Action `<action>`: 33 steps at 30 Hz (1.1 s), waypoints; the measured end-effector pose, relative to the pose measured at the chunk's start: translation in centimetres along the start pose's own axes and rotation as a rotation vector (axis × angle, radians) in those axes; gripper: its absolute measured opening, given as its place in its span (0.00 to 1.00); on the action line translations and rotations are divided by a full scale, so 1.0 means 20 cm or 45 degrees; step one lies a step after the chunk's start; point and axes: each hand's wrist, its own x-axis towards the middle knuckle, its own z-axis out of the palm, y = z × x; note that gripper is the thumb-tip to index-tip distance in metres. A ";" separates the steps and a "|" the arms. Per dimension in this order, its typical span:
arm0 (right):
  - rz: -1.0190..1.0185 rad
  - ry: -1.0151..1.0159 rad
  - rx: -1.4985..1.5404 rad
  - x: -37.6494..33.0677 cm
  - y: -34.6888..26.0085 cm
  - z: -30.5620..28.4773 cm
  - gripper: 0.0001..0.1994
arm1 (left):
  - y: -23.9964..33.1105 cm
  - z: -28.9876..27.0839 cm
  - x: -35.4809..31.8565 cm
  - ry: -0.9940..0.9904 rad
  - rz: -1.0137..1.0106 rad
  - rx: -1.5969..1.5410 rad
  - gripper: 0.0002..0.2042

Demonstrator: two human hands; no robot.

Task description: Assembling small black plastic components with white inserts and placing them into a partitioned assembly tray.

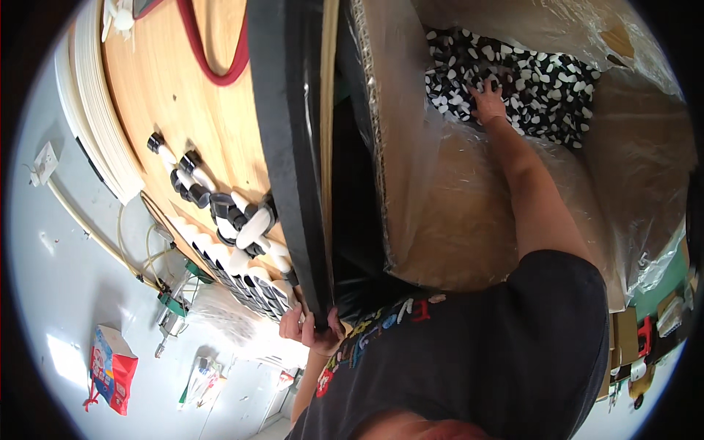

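Observation:
My right arm reaches down into a large cardboard box (469, 213) lined with clear plastic. There my right hand (489, 104) touches a heap of small black-and-white pieces (546, 92), its fingers spread and nothing visibly held. My left hand (314, 328) is closed round the black edge (293, 169) of the wooden table, close to my body. Just beyond it on the tabletop lie several loose pieces with white stems and black ends (227, 213). Beside them, similar white-and-black pieces (238, 271) sit in a tight row along the table's side.
A red strap or handle (220, 73) lies on the wooden tabletop (176, 95). Long white strips (95, 110) are stacked at its left side. On the grey floor (66, 279) are a green clamp-like tool (173, 304), pale hoses and a red-and-blue bag (114, 370).

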 end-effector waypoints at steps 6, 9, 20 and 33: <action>-0.129 0.062 0.234 -0.06 0.15 -0.08 0.35 | -0.01 -0.01 0.04 -0.026 0.028 -0.013 0.23; -0.151 0.069 0.326 -0.23 -0.01 -0.45 0.35 | 0.00 -0.06 0.03 -0.131 -0.037 0.012 0.24; -0.821 0.776 0.601 -1.25 -0.51 -1.83 0.19 | -0.01 -0.08 0.03 -0.086 -0.190 -0.088 0.22; -1.365 0.492 -0.418 -1.48 -1.85 -2.20 0.24 | 0.02 -0.15 -0.17 0.274 -0.157 -0.524 0.21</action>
